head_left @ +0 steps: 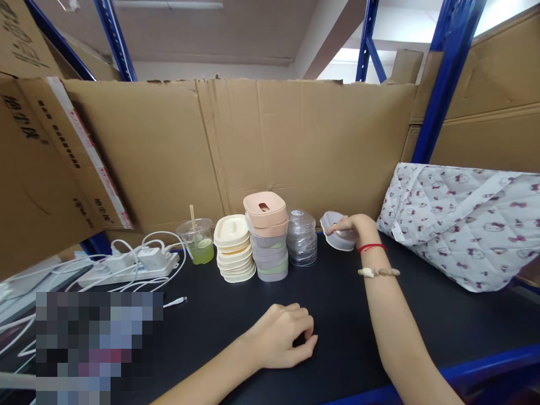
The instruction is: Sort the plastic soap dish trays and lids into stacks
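My left hand (283, 336) lies on the black tabletop near the front. Its fingers are loosely curled, with a gap between thumb and forefinger and nothing held. My right hand (351, 224) reaches to the back right and holds a pale lilac plastic container (345, 243) by its near side; some fingertips are hidden. Left of it stands a stack of clear plastic lids or bowls (302, 242). Beside that is a stack of lilac containers (270, 264), topped by pink ones (268, 216). Next to these rises a stack of cream lids (235, 259).
A clear cup of green drink (201, 247) stands at the back left. Beside it are a white power strip (126, 274) and loose cables. A cardboard wall (312, 135) closes the back. A quilted patterned bag (464, 219) leans at the right. A pixelated area covers the lower left.
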A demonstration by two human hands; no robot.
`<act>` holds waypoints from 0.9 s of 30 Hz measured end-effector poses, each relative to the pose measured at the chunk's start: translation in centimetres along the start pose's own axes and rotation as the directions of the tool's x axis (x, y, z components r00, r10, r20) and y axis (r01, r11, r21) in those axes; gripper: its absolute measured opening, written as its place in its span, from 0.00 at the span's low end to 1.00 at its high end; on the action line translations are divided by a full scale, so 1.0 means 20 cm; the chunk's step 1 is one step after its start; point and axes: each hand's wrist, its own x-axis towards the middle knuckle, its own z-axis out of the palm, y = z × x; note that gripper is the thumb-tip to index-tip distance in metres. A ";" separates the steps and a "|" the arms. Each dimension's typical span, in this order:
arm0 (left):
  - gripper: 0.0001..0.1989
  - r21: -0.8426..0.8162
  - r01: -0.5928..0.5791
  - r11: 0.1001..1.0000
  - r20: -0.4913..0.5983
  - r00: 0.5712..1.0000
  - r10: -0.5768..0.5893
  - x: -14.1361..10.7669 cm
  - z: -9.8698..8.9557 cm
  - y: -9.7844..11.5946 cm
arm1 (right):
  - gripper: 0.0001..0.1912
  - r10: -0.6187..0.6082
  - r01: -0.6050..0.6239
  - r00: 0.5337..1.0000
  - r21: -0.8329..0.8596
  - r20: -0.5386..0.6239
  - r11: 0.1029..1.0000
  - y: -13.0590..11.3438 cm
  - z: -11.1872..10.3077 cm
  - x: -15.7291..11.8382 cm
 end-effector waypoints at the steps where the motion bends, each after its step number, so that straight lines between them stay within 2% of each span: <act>1: 0.06 -0.100 0.055 0.993 -0.040 0.997 -0.060 0.00 -0.01 0.00 | 0.43 0.027 -0.028 0.999 0.026 0.032 0.999 0.01 -0.04 -0.04; 3: 0.07 -0.358 0.160 0.920 -0.099 0.973 -0.208 0.02 -0.05 0.00 | 0.43 -0.012 0.006 0.999 0.139 0.040 0.990 0.02 -0.13 -0.15; 5: 0.14 -0.642 0.179 0.745 -0.117 0.938 -0.326 0.03 -0.09 -0.01 | 0.39 -0.182 0.175 0.983 0.257 0.001 0.950 0.03 -0.18 -0.29; 6: 0.20 -0.757 0.142 0.637 -0.121 0.929 -0.351 0.04 -0.11 -0.01 | 0.36 -0.293 0.278 0.956 0.285 0.011 0.917 0.02 -0.19 -0.36; 8: 0.35 -0.899 0.019 0.438 -0.146 0.929 -0.340 0.04 -0.14 -0.02 | 0.33 -0.496 0.460 0.859 0.235 0.128 0.856 -0.01 -0.18 -0.50; 10: 0.42 -0.951 -0.091 0.297 -0.194 0.920 -0.340 0.03 -0.16 -0.02 | 0.33 -0.611 0.595 0.731 0.152 0.304 0.789 -0.07 -0.14 -0.60; 13: 0.34 -0.978 -0.134 0.159 -0.193 0.873 -0.448 -0.01 -0.17 -0.03 | 0.31 -0.658 0.727 0.555 0.088 0.509 0.681 -0.16 -0.06 -0.70; 15: 0.29 -0.986 -0.151 0.064 -0.162 0.832 -0.531 -0.04 -0.17 -0.04 | 0.28 -0.679 0.761 0.490 0.111 0.547 0.639 -0.21 -0.02 -0.73; 16: 0.29 -0.983 -0.181 0.023 -0.162 0.810 -0.564 -0.05 -0.18 -0.04 | 0.27 -0.694 0.767 0.481 0.126 0.536 0.629 -0.22 0.00 -0.74; 18: 0.31 -0.964 -0.264 -0.023 -0.193 0.759 -0.622 -0.05 -0.21 -0.05 | 0.27 -0.719 0.773 0.506 0.121 0.476 0.623 -0.23 0.03 -0.75; 20: 0.31 -0.945 -0.326 -0.017 -0.234 0.714 -0.659 -0.05 -0.24 -0.05 | 0.29 -0.738 0.783 0.538 0.081 0.408 0.616 -0.23 0.04 -0.75; 23: 0.27 -0.921 -0.389 0.010 -0.285 0.659 -0.696 -0.03 -0.31 -0.03 | 0.30 -0.759 0.802 0.546 0.041 0.354 0.596 -0.24 0.05 -0.76; 25: 0.28 -0.913 -0.407 0.026 -0.304 0.638 -0.708 -0.01 -0.34 -0.02 | 0.29 -0.768 0.807 0.550 0.026 0.329 0.590 -0.25 0.05 -0.76; 27: 0.30 -0.924 -0.380 0.046 -0.300 0.644 -0.703 0.00 -0.35 -0.01 | 0.30 -0.763 0.801 0.570 -0.002 0.306 0.598 -0.26 0.06 -0.76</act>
